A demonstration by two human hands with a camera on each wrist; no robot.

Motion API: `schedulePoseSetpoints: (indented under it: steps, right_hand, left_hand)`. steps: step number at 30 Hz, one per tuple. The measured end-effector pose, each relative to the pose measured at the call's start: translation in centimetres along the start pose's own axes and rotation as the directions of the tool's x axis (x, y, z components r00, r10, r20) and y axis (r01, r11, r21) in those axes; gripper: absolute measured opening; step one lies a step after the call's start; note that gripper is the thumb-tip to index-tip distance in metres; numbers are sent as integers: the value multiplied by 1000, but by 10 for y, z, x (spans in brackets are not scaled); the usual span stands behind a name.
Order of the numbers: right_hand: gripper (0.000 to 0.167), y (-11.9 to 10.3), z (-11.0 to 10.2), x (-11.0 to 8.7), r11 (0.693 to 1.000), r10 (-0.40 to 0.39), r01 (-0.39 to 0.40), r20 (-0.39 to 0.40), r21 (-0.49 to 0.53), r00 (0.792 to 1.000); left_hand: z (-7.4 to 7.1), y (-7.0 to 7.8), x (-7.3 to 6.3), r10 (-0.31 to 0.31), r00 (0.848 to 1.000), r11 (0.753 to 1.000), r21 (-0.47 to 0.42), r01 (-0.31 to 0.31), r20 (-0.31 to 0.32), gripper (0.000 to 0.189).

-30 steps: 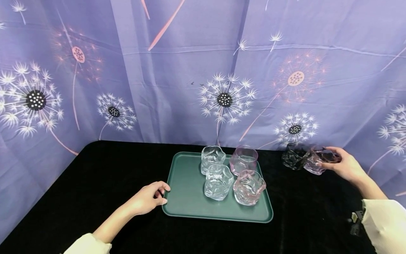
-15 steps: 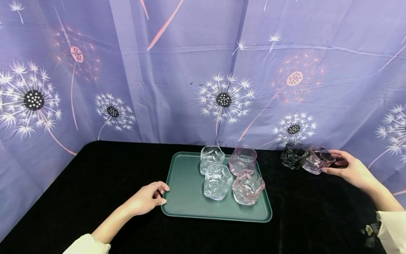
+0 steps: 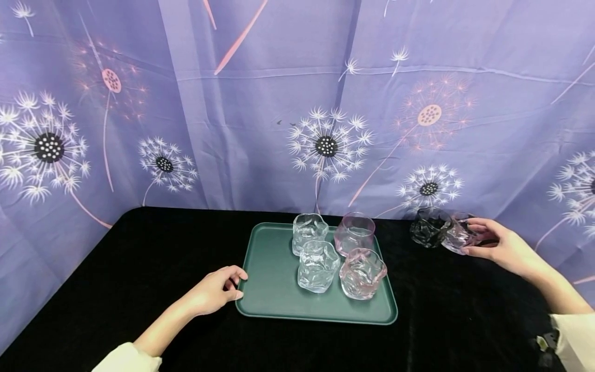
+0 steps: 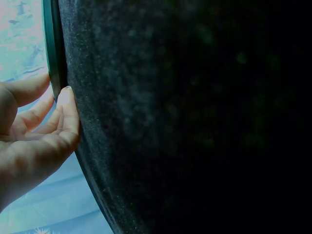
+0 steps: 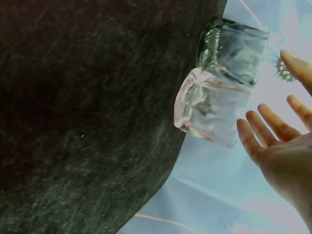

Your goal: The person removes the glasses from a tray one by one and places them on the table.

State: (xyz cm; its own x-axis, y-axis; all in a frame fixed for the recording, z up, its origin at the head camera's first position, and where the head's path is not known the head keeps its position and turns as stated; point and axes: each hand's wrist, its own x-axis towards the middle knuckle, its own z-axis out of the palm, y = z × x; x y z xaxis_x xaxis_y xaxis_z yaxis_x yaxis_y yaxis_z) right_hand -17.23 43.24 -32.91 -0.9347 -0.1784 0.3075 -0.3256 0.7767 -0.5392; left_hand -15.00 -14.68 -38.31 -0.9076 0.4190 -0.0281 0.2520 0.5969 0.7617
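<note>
In the head view a green tray point(image 3: 279, 302) lies on the black-covered table. My left hand point(image 3: 218, 290) pinches its left rim; the left wrist view shows thumb and fingertips on either side of the tray edge. Standing on the tray are two clear glasses point(image 3: 317, 267), a pink-tinted glass point(image 3: 362, 274) and a purple-rimmed glass point(image 3: 355, 235). At the table's back right, my right hand point(image 3: 504, 248) spreads its fingers beside a pale purple-pink glass point(image 5: 214, 109). Against that glass stands a dark grey glass point(image 5: 239, 51).
Behind the table hangs a purple cloth point(image 3: 260, 129) printed with dandelions. A small dark object point(image 3: 547, 342) shows at the right sleeve. The tray's left half is bare, and black cloth point(image 3: 446, 299) stretches between tray and right arm.
My right hand draws back to the right from around the purple-pink glass, then shifts a little left toward it again. The left hand keeps its place on the tray rim.
</note>
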Motion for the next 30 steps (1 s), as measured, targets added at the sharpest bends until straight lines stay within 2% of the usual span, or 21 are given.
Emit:
schedulePoseSetpoints:
  steps: [10, 16, 22, 30]
  right_hand:
    - [56, -21, 7, 13, 999, -40, 40, 32, -15, 999]
    - [59, -44, 12, 24, 998, -12, 16, 76, -60, 997]
    - [62, -72, 20, 37, 996, -16, 28, 139, -82, 990]
    - [61, -105, 37, 49, 992, -105, 118, 205, -52, 973]
  left_hand:
    - [0, 1, 0, -8, 1000, 1000, 1, 8, 2, 24]
    - [0, 1, 1, -15, 1000, 1000, 1, 15, 2, 24]
    - [-1, 0, 1, -13, 1000, 1000, 3, 13, 4, 24]
    - [0, -1, 1, -7, 1000, 1000, 8, 6, 7, 24]
